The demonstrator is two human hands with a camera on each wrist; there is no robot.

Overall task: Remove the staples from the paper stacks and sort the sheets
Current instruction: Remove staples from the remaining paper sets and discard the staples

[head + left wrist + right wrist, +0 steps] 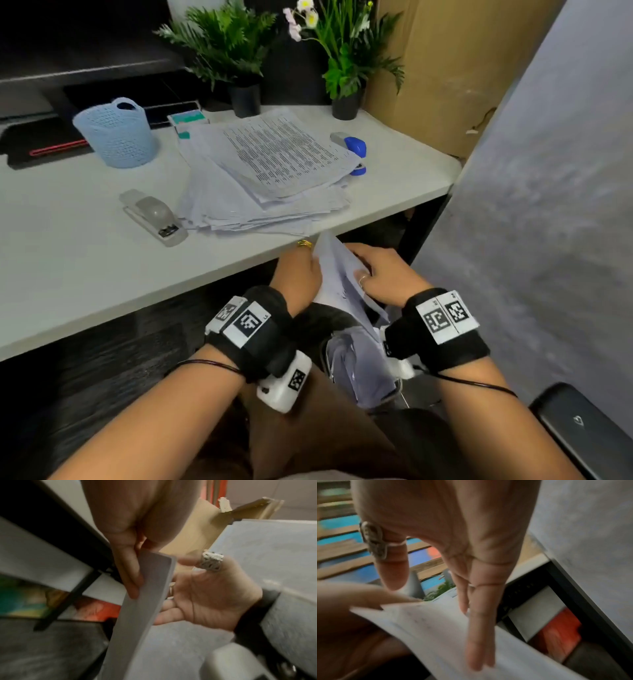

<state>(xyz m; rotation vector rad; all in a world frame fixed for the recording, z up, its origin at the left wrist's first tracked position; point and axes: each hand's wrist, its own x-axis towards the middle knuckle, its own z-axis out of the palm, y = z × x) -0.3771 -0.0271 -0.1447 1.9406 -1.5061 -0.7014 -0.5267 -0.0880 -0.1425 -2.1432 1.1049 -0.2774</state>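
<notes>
A thin stack of white sheets point(334, 270) stands on edge in my lap, just below the table's front edge point(205, 270). My left hand point(308, 265) pinches its left edge; in the left wrist view the fingers point(132, 577) curl round the grey paper edge point(145, 601). My right hand point(363, 272) rests on the stack's right side. In the right wrist view its straight fingers point(479, 635) lie flat on the top sheet point(428, 626), and the ringed digit stands clear of the paper. More sheets point(363, 366) sag lower in my lap.
On the table lie a big loose pile of printed sheets point(270, 164), a grey stapler point(154, 216), a blue stapler point(355, 148), a light blue basket point(116, 133) and a staple box point(188, 120). Two potted plants stand behind. A grey partition point(548, 171) closes the right.
</notes>
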